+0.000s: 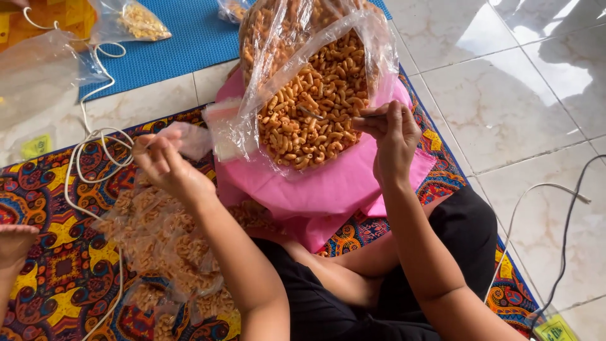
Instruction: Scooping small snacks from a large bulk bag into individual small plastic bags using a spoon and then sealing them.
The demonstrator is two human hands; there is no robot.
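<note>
Far left, we are seeing another person's foot (14,243) resting on the patterned mat (57,265), which is lying on the tiled floor (505,95). A white cord (85,136) is snaking across the mat and floor toward the top left, past an empty clear bag (35,76) and a small filled snack bag (140,22) on the blue mat (189,31).

Lower left, small packed bags of macaroni snacks (170,252) are lying piled on the patterned mat, under our left forearm. Our left hand (165,165) is hovering above that pile, fingers curled and pinching a small empty plastic bag (188,137) at its edge. Just right of it, a stack of flat empty bags (221,129) is resting against the pink cloth (315,189).

In the middle, the large clear bag of orange macaroni snacks (312,95) is sitting open on the pink cloth, mouth facing us, snacks heaped inside.

To the right, our right hand (391,136) is closed in a pinch on a thin metal spoon (334,117); its handle is lying over the bag's edge and the tip is reaching onto the snacks. We cannot tell whether the spoon is loaded.

Far right, a black cable (568,221) and a white cable (536,188) are running over the floor tiles.
</note>
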